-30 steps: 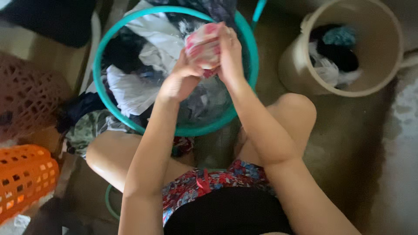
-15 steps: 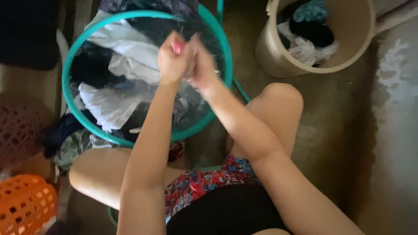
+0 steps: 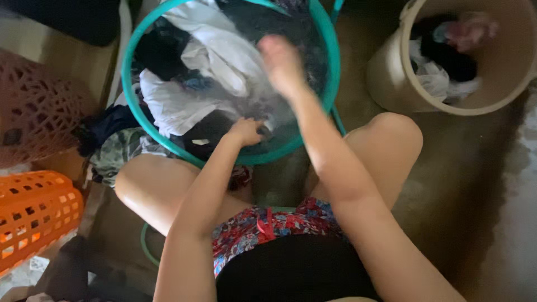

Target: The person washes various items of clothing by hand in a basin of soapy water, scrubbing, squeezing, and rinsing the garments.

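Head view, looking straight down past the knees of a seated person: the left hand [image 3: 244, 132] rests low at the near rim of the round teal plastic wash basin [image 3: 330, 84], fingers curled down into the wet laundry there, seemingly closed on a dark piece of cloth [image 3: 210, 131], though the grip itself is partly hidden. The right hand [image 3: 281, 64] hangs above the middle of the basin, blurred, fingers loosely apart and holding nothing that can be made out. Between and beyond both hands lies the heap of white and dark soaked clothes [image 3: 215, 61], spread from the near rim toward the far-left side of the basin; the left hand is the nearer one to it, already touching, while the right is above it and apart. Off to the right, well clear of the basin, stands a beige round plastic bucket [image 3: 391, 78] with a pink-and-white bundle [image 3: 467, 31] atop dark garments inside. An orange slotted plastic basket [image 3: 33, 215] sits on the floor at far left.
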